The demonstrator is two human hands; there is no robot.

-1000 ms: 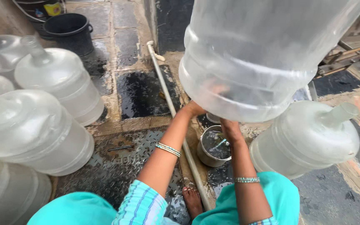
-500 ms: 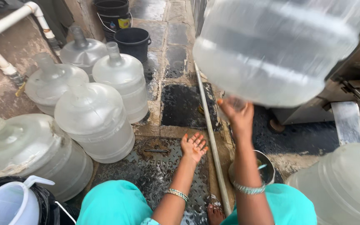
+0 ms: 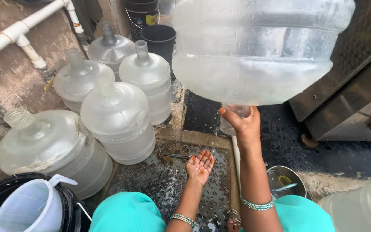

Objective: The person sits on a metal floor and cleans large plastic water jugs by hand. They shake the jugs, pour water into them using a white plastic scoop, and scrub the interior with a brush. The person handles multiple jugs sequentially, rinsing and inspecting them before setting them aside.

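Note:
A large clear water jug (image 3: 258,47) hangs upside down close to the camera, filling the upper right. My right hand (image 3: 243,124) grips its neck from below, fingers wrapped around it. My left hand (image 3: 199,165) is held palm up and empty, fingers apart, over the wet metal tread plate (image 3: 151,180). Both wrists wear beaded bangles, and my knees in teal cloth show at the bottom edge.
Several empty clear jugs (image 3: 117,116) stand in a cluster at left beside a white pipe (image 3: 18,32). A white plastic jug sits in a black bucket (image 3: 5,206) at the bottom left. A steel pot (image 3: 286,180) with water sits at the lower right; a metal cabinet (image 3: 348,94) stands right.
The view swung left, bringing the jug cluster and pipe into sight. My left hand let go of the inverted jug and dropped, palm up; my right hand alone holds the neck.

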